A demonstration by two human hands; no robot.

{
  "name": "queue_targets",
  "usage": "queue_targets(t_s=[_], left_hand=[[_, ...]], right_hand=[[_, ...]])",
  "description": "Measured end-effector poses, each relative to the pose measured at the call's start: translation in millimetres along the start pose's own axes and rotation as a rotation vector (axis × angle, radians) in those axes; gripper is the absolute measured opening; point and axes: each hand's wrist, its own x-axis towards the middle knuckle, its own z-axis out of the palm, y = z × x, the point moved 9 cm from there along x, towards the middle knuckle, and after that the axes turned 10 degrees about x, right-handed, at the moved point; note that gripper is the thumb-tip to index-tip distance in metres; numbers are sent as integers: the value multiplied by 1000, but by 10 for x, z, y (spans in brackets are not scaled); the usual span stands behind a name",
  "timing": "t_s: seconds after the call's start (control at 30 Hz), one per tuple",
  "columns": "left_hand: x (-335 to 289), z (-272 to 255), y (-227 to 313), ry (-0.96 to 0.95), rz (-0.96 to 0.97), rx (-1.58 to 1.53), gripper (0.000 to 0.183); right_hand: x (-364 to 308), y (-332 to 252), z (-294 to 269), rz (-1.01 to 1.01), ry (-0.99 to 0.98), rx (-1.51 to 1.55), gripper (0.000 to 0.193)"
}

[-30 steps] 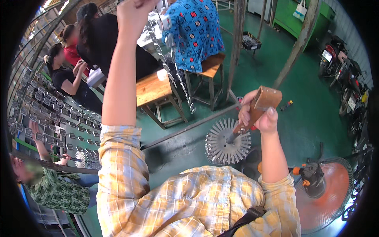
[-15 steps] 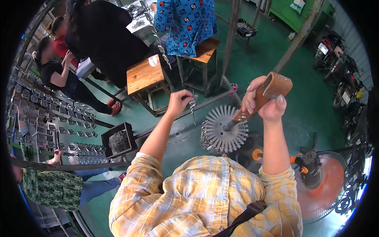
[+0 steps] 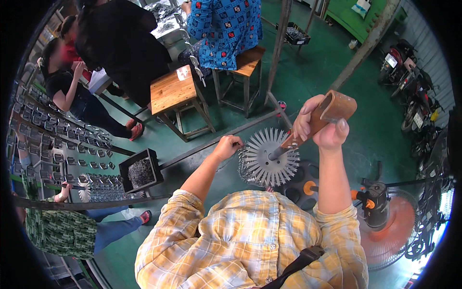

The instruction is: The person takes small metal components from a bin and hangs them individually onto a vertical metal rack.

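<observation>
My left hand (image 3: pixel 227 148) is closed at the left edge of a grey metal disc (image 3: pixel 262 161) with long radial teeth. Its fingers pinch a thin shiny metal piece, mostly hidden now. Small metal parts (image 3: pixel 244 172) hang in a cluster along the disc's lower left rim. Wrapped around a rusty brown metal bar (image 3: pixel 338 107) with a curved, hollow end is my right hand (image 3: pixel 331 135), its fingers on one side and thumb on the other. A short shaft (image 3: pixel 279 153) joins the disc to the bar's lower end.
A black bin (image 3: pixel 140 170) of small metal parts stands left. Racks of hanging metal parts (image 3: pixel 62 130) fill the far left, near several people. Wooden stools (image 3: pixel 173 91) stand ahead. An orange-bladed fan (image 3: pixel 392 226) is at my right, motorbikes (image 3: pixel 409 82) beyond. A slanting post (image 3: pixel 368 45) rises behind the bar.
My left hand has moved right and down, bringing the dangling metal piece to the disc's left rim. My right hand keeps its grip on the bar. The view has shifted slightly.
</observation>
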Motion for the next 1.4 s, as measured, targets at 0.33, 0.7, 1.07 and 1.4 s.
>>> queue_targets(t_s=[0.33,0.7,1.07,1.4], left_hand=[[16,95,101,-28,105,106,12],[437,-908,284,21,30,174,15],[1149,-4856,2493,1360,272,778,25],[1802,-5624,2733,1386,-173,840,28]], right_hand=[[21,-1,61,13,-8,-1,69],[-31,70,-26,47,20,131,69],[-2,108,-6,32,12,129,63],[-17,154,13,90,12,130,61]])
